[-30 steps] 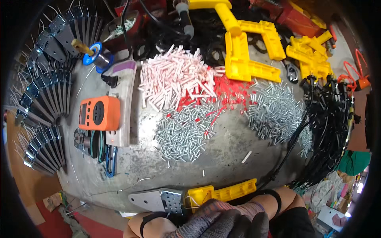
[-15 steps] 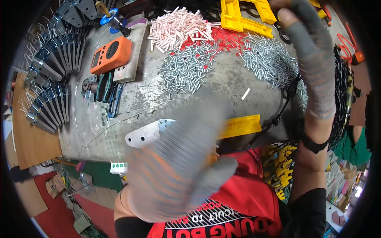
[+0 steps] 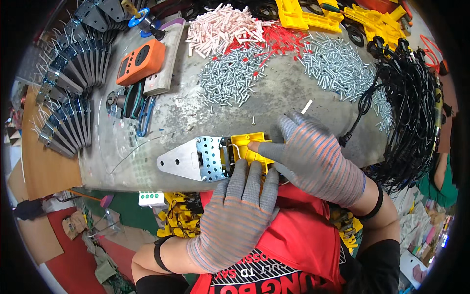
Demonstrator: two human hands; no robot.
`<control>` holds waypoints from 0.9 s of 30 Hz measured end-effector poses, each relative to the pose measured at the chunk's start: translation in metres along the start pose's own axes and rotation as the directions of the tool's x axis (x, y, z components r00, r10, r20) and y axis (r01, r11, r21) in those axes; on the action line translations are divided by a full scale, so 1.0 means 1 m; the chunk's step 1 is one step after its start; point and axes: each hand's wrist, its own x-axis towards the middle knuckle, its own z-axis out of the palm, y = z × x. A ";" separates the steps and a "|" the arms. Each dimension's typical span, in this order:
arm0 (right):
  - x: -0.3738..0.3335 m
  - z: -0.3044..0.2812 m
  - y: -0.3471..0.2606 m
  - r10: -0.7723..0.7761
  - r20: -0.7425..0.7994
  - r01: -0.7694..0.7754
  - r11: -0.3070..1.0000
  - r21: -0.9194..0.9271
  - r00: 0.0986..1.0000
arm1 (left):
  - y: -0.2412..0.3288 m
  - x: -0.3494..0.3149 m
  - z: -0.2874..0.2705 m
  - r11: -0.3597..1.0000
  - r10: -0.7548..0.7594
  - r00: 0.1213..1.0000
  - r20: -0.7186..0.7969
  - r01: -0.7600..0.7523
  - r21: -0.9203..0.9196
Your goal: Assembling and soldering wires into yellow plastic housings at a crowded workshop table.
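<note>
A yellow plastic housing (image 3: pixel 248 141) lies on the bench before me, its hollow side up. A pale wire shows inside it. To its left, a perforated metal bracket (image 3: pixel 213 158) joins it to a tapered silver plate (image 3: pixel 178 161) with two holes. My left hand (image 3: pixel 235 220), in a striped grey fingertip-less glove, has its fingers bent over the housing's near edge; the thumb is mostly hidden. My right hand (image 3: pixel 318 161), gloved alike, covers the housing's right part. One bare fingertip presses into the hollow beside the wire.
Silver screws (image 3: pixel 230 78), pinkish-white sleeves (image 3: pixel 223 29) and red pieces (image 3: pixel 284 39) lie in heaps. An orange meter (image 3: pixel 141 61) and pliers (image 3: pixel 131 103) are at left, beside rows of metal plates (image 3: pixel 83 68). Black cables (image 3: pixel 406 117) and yellow housings (image 3: pixel 377 22) fill the right.
My right hand has come down from the back right onto the housing. The left hand, blurred over the workpiece before, now rests at the near edge, uncovering the perforated bracket.
</note>
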 end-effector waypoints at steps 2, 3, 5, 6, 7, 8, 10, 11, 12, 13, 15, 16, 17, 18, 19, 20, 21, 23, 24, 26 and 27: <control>0.002 -0.006 -0.003 -0.034 -0.005 0.034 0.998 -0.058 0.999 | 0.000 0.001 0.000 1.000 -0.009 1.000 0.029 0.009 -0.019; 0.000 -0.011 -0.004 0.010 -0.012 -0.010 1.000 -0.003 1.000 | -0.001 0.002 0.000 1.000 0.012 1.000 0.023 -0.012 0.007; -0.011 -0.026 -0.005 0.061 -0.014 -0.061 0.997 0.056 0.998 | -0.004 0.003 -0.001 0.999 0.038 0.999 0.023 -0.039 0.030; -0.021 -0.037 -0.002 0.167 -0.051 -0.163 0.984 0.066 0.985 | -0.005 0.003 -0.002 0.998 0.041 0.999 0.027 -0.042 0.052; -0.032 -0.045 0.002 0.285 -0.090 -0.275 0.956 0.106 0.954 | -0.006 0.003 -0.002 0.998 0.041 0.999 0.020 -0.042 0.050; -0.043 -0.049 0.007 0.300 -0.096 -0.299 0.954 0.028 0.949 | -0.007 0.004 -0.003 0.997 0.041 0.999 0.029 -0.043 0.069; -0.066 -0.046 0.016 0.356 -0.151 -0.365 0.930 -0.038 0.922 | -0.009 0.007 -0.003 0.996 0.067 0.997 0.024 -0.068 0.051; -0.074 -0.040 0.023 0.398 -0.115 -0.405 0.913 -0.045 0.910 | -0.009 0.008 -0.002 0.995 0.079 0.997 -0.010 -0.078 0.061; -0.081 -0.035 0.030 0.339 -0.136 -0.357 0.923 -0.146 0.931 | -0.010 0.010 -0.001 0.996 0.077 0.997 -0.006 -0.077 0.044; -0.087 -0.031 0.036 0.249 -0.141 -0.279 0.922 -0.269 0.958 | -0.011 0.012 0.001 0.998 0.061 0.998 -0.007 -0.061 0.006; -0.094 -0.029 0.044 0.280 -0.157 -0.308 0.929 -0.203 0.947 | -0.016 0.017 0.008 0.993 0.106 0.994 -0.022 -0.105 0.054; -0.096 -0.031 0.046 0.300 -0.141 -0.317 0.942 -0.113 0.943 | -0.020 0.019 0.011 0.988 0.133 0.990 -0.039 -0.130 0.081; -0.096 -0.035 0.048 0.345 -0.145 -0.350 0.937 -0.012 0.928 | -0.023 0.020 0.015 0.988 0.135 0.990 -0.038 -0.131 0.082; -0.096 -0.037 0.047 0.376 -0.178 -0.364 0.926 0.097 0.909 | -0.027 0.021 0.019 0.981 0.174 0.971 -0.165 -0.157 0.113; -0.094 -0.041 0.048 0.390 -0.158 -0.376 0.920 0.113 0.907 | -0.030 0.022 0.021 0.970 0.220 0.933 -0.286 -0.178 0.165; -0.090 -0.042 0.048 0.346 -0.119 -0.315 0.923 0.223 0.931 | -0.032 0.023 0.024 0.969 0.233 0.909 -0.346 -0.185 0.164; -0.086 -0.044 0.050 0.282 -0.118 -0.227 0.910 0.346 0.952 | -0.033 0.022 0.025 0.969 0.236 0.908 -0.346 -0.192 0.158; -0.077 -0.038 0.053 0.271 -0.093 -0.246 0.943 0.223 0.958 | -0.034 0.022 0.027 0.991 0.134 0.945 -0.297 -0.128 0.039; -0.072 -0.034 0.057 0.223 -0.089 -0.204 0.961 0.188 0.971 | -0.033 0.023 0.026 0.993 0.117 0.934 -0.338 -0.109 0.042; -0.066 -0.028 0.063 0.193 -0.073 -0.181 0.973 0.141 0.978 | -0.030 0.024 0.025 0.998 0.046 0.942 -0.331 -0.056 -0.022; -0.065 -0.028 0.064 0.190 -0.034 -0.184 0.974 0.133 0.981 | -0.029 0.025 0.023 0.999 0.035 0.951 -0.306 -0.035 0.004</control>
